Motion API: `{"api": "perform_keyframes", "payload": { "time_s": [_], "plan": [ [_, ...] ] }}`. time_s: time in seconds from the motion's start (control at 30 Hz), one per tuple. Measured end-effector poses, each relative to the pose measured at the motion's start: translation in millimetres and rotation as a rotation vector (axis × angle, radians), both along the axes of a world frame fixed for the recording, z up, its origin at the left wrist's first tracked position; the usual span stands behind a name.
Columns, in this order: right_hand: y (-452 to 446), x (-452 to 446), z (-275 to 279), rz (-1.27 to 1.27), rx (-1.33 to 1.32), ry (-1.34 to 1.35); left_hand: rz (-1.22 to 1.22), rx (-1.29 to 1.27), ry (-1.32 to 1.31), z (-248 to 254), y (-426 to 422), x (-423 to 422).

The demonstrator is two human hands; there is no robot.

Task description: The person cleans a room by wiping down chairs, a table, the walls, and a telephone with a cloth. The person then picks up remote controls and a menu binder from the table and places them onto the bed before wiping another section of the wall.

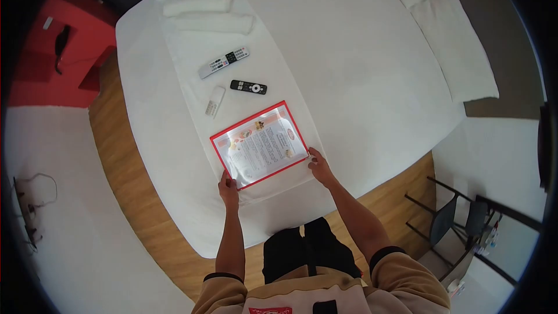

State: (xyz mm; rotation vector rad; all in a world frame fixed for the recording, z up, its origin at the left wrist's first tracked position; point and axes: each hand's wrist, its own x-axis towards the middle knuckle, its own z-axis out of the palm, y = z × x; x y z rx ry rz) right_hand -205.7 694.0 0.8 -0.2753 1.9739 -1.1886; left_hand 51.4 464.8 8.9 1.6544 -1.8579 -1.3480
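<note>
A red-framed sheet with printed text and small pictures (260,146) lies on the white runner (273,68) across the bed. My left hand (228,187) pinches its lower left corner. At its right corner, my right hand (317,164) has its fingers closed on the red edge. Beyond the frame are a small white remote (215,102), a black remote (249,86) and a larger silver remote (224,63). Two rolled white towels (197,4) (214,23) rest side by side at the far end of the runner.
White pillows (459,46) lie on the right side of the bed (360,81). A red shelf unit (70,46) stands at the far left. Dark chairs (443,221) and a desk (461,266) are at the lower right, on wooden floor (131,192).
</note>
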Motion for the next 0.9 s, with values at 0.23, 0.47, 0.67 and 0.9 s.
{"api": "perform_keyframes", "payload": {
  "time_s": [0.23, 0.47, 0.67, 0.9],
  "plan": [
    [17, 12, 2, 0.111, -0.057, 0.039, -0.121, 0.169, 0.177, -101, -44, 48],
    [158, 61, 76, -0.027, 0.125, 0.038, 0.052, 0.261, -0.050, -39, -38, 0],
    [446, 201, 90, -0.428, 0.328, 0.205, -0.231, -0.793, -0.563, 7, 74, -69],
    [678, 436, 119, -1.435, 0.744, -0.225, -0.557, -1.251, -0.407, 32, 234, -146]
  ]
}}
